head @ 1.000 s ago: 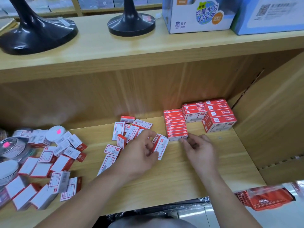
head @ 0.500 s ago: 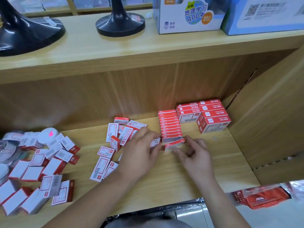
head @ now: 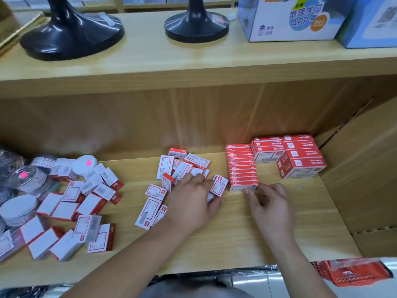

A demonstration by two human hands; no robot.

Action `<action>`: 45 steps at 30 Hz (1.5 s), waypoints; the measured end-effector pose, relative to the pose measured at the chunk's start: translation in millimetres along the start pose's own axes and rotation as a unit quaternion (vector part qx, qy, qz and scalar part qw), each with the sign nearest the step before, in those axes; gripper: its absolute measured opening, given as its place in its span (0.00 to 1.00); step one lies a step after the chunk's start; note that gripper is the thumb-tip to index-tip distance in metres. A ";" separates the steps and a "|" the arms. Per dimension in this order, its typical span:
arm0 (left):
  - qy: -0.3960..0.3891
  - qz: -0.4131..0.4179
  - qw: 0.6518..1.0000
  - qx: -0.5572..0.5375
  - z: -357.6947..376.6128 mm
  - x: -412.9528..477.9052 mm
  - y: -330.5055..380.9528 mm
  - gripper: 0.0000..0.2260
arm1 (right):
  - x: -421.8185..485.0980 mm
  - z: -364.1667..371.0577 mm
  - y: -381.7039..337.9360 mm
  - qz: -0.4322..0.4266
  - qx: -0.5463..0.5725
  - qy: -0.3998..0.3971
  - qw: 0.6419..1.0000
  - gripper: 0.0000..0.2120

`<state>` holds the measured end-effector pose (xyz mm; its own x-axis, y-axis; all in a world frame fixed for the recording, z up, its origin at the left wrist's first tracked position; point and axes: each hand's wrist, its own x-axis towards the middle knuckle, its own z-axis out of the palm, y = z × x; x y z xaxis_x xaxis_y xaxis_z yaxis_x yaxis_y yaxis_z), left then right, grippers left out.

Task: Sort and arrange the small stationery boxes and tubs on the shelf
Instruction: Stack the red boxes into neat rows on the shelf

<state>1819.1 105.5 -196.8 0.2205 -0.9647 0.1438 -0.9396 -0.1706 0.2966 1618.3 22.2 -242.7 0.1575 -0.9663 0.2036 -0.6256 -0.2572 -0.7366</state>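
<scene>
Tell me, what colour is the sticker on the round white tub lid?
The sticker is bright pink; head view.

large black base (head: pixel 71 37), smaller black base (head: pixel 196 29), APP-printed carton (head: pixel 290 20), red basket (head: pixel 361 274)

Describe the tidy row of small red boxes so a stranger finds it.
Lower wooden shelf, right of centre, beyond the right hand. The row of small red boxes runs front to back, left of the bigger red cartons. Unlike the loose boxes near the left hand, it is packed, red sides up.

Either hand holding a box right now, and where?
Left hand covers a loose box, grip unclear. Right hand holds nothing; fingertips touch the red row's front box.
</scene>
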 end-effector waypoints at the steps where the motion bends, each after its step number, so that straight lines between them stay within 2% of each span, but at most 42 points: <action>1: 0.005 0.002 1.000 -0.028 -2.5 -4.5 -1.6 0.22 | -0.5 -0.4 0.3 -0.001 -0.003 -0.001 1.000 0.12; 3: 0.021 0.005 0.998 -0.064 -9.4 -18.8 -10.7 0.20 | -0.7 -1.4 -0.9 0.000 0.005 -0.007 1.000 0.12; 6: 0.065 -0.003 0.998 0.005 -11.5 -40.7 -35.8 0.17 | -0.9 -5.3 -5.9 0.029 0.033 -0.006 0.999 0.12; 8: 0.059 -0.011 0.998 0.032 -9.1 -50.0 -43.1 0.18 | -5.1 -8.4 -11.6 0.069 0.079 0.016 0.994 0.10; 10: 0.053 -0.004 0.998 0.030 -6.0 -54.5 -38.5 0.19 | -15.0 -8.9 -23.0 0.074 0.110 0.032 0.991 0.08; 12: 0.050 0.012 0.999 0.017 -4.9 -55.1 -29.4 0.18 | -29.0 -5.4 -39.4 0.031 0.123 0.000 0.992 0.13; 14: 0.058 0.028 0.998 -0.019 -8.0 -58.8 -28.4 0.17 | -46.4 2.8 -57.4 -0.042 0.103 -0.089 0.990 0.15; 16: 0.080 0.019 0.994 -0.069 -16.9 -66.5 -39.5 0.17 | -57.7 13.6 -70.8 -0.098 0.035 -0.165 0.981 0.19; 18: 0.099 -0.013 0.992 -0.072 -27.1 -77.7 -60.4 0.17 | -61.9 24.6 -76.0 -0.133 -0.058 -0.172 0.974 0.22; 20: 0.107 -0.036 0.992 -0.053 -33.7 -88.7 -79.2 0.17 | -64.5 31.5 -75.7 -0.153 -0.105 -0.162 0.969 0.22; 23: 0.098 -0.036 0.992 -0.069 -36.1 -92.5 -82.3 0.16 | -66.2 32.5 -70.8 -0.141 -0.064 -0.156 0.976 0.16; 25: 0.075 -0.005 0.994 -0.076 -34.8 -82.8 -70.6 0.16 | -66.7 29.3 -64.6 -0.139 -0.034 -0.150 0.978 0.16; 28: -0.009 0.035 0.999 -0.017 -27.0 -58.5 -51.4 0.22 | -71.7 21.4 -57.2 -0.141 -0.016 -0.140 0.980 0.18; 30: -0.026 0.028 0.999 0.035 -20.9 -45.1 -44.1 0.23 | -75.9 15.2 -49.8 -0.146 -0.037 -0.139 0.979 0.22; 32: -0.042 0.007 0.998 0.051 -20.3 -38.0 -39.7 0.22 | -78.0 6.9 -43.8 -0.158 -0.072 -0.152 0.973 0.23; 35: -0.040 0.028 0.999 -0.005 -16.9 -39.0 -38.4 0.12 | -71.7 -10.5 -34.7 -0.177 -0.117 -0.142 0.967 0.17; 37: -0.065 0.054 0.994 -0.074 -16.0 -43.8 -35.6 0.07 | -68.0 -22.2 -28.9 -0.171 -0.136 -0.103 0.970 0.17; 40: -0.088 0.037 0.982 -0.162 -14.7 -42.5 -26.6 0.11 | -64.6 -37.0 -24.0 -0.129 -0.169 -0.034 0.976 0.18; 41: -0.084 0.027 0.981 -0.173 -13.3 -40.2 -27.1 0.13 | -61.3 -39.2 -24.0 -0.118 -0.172 -0.036 0.977 0.20; 43: -0.072 0.012 0.981 -0.182 -11.3 -36.4 -25.9 0.14 | -54.9 -44.3 -20.7 -0.092 -0.163 -0.098 0.977 0.25; 45: -0.062 0.001 0.977 -0.203 -9.9 -34.0 -20.8 0.12 | -48.6 -51.5 -12.8 -0.068 -0.146 -0.183 0.970 0.26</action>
<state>1833.7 143.8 -198.5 0.1605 -0.9864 0.0363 -0.7533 -0.0986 0.6502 1579.2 73.0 -209.9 0.4808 -0.8768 0.0047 -0.7613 -0.4201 -0.4939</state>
